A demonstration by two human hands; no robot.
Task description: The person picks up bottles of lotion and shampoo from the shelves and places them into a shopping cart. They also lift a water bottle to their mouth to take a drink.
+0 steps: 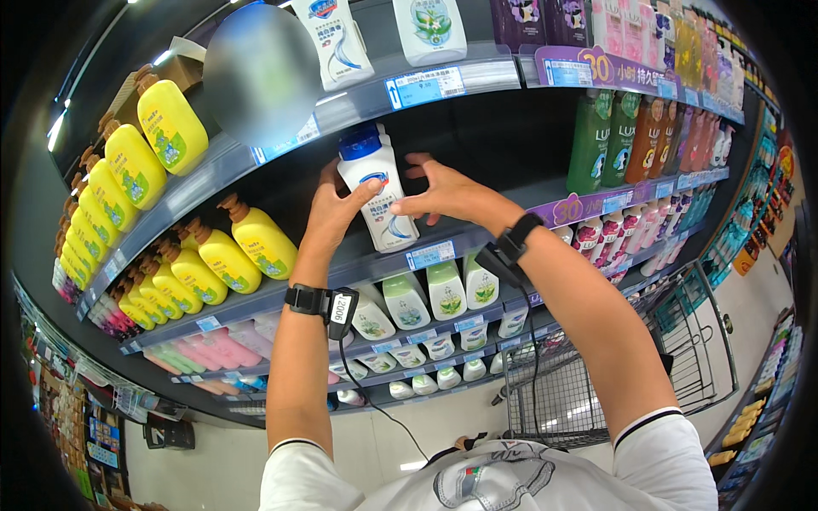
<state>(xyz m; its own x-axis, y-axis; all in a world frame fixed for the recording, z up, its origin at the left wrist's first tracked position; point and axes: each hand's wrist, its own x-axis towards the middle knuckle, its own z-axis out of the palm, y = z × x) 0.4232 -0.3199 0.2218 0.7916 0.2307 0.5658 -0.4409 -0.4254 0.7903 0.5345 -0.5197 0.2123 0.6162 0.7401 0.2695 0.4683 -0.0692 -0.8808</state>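
A white bottle with a blue cap (388,228) stands slightly tilted on the middle shelf (354,271). From its left side my left hand (336,204) grips it, thumb across the front label and the other fingers partly hidden behind. My right hand (447,192) is at the bottle's right side. Its thumb tip reaches the front of the bottle, while the fingers are spread and curved, apart from it. A similar white bottle (341,51) and another white one with a green leaf print (430,34) are on the shelf above.
Yellow pump bottles (264,243) line the shelves at left. Green bottles (590,145) and brown ones stand at right. White-and-green bottles (405,302) fill the shelf below. A wire shopping cart (558,392) is at lower right. Cables (375,396) hang from both wristbands.
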